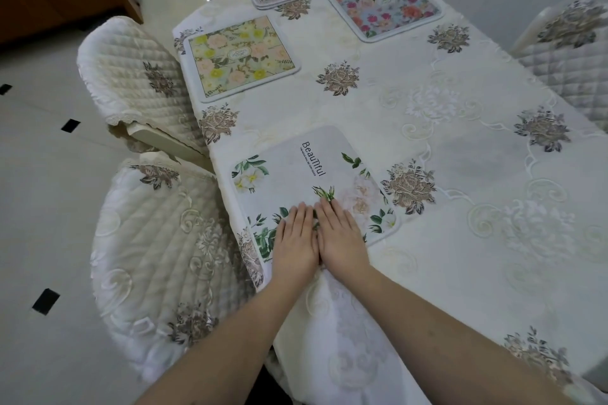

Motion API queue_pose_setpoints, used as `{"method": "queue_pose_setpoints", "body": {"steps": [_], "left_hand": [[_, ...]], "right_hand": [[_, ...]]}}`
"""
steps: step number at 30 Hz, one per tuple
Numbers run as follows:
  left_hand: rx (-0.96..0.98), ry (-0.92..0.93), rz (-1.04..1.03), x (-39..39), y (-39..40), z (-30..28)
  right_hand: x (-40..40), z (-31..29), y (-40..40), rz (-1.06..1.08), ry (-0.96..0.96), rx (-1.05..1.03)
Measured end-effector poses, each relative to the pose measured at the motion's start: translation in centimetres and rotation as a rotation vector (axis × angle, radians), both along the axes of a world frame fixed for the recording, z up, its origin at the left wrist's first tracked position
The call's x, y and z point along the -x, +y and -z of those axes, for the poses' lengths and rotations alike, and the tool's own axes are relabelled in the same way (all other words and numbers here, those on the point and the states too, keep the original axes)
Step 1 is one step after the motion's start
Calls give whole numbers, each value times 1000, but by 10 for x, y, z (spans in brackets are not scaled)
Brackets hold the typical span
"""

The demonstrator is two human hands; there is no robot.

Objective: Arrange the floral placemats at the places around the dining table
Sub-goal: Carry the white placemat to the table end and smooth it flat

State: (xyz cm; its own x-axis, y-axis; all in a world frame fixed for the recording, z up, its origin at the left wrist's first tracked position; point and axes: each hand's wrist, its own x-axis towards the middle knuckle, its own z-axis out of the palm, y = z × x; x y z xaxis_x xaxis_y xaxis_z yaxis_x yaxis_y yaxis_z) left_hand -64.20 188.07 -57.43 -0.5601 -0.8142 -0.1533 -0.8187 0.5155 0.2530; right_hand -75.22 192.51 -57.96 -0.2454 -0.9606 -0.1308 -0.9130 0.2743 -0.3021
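White placemat (306,181) lies partly hidden under both flat hands (320,237).

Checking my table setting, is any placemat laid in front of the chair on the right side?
No, the tablecloth by the right chair is bare.

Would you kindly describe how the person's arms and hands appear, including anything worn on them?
Both forearms are bare as far as the picture shows, with no sleeves in view. The left hand and right hand wear no gloves, and no rings, watch or bracelets are visible.
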Motion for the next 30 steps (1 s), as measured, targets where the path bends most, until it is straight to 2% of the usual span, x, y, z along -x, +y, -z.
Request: {"method": "queue_pose_setpoints", "body": {"steps": [7, 12, 18, 21, 25, 30], "left_hand": [[12, -28, 56, -29, 3, 11], [2, -55, 83, -55, -5, 11], [3, -194, 35, -98, -30, 5], [20, -236, 75, -113, -47, -5], [285, -136, 184, -103, -69, -23], [259, -39, 173, -73, -100, -40]], "right_hand": [[14, 0, 11, -61, 62, 13], [46, 7, 24, 27, 85, -39], [84, 2, 37, 118, 114, -78], [82, -6, 31, 169, 125, -61], [67, -18, 0, 200, 77, -2], [43, -25, -52, 100, 0, 52]]}}
